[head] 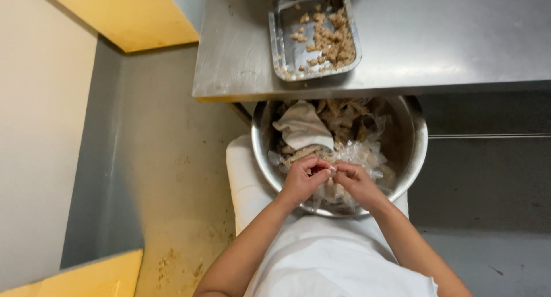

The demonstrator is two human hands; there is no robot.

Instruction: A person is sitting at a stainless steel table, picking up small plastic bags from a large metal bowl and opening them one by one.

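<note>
We pinch one small piece (332, 169) between left hand (302, 179) and right hand (356, 182), fingertips meeting over the bowl (420, 142).

Left hand (303, 181), right hand (356, 183); fingers pinched together.

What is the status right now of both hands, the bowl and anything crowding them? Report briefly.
Left hand and right hand: fingertips pinching one small piece together. Steel bowl on lap, holding brown pieces, plastic wrap and cloth. Table edge overhangs the bowl.

Commercial kitchen, steel counter (436, 38) at twelve o'clock, metal tray (285, 21) of food scraps, big steel bowl (416, 142), grey floor (166, 159)
</note>
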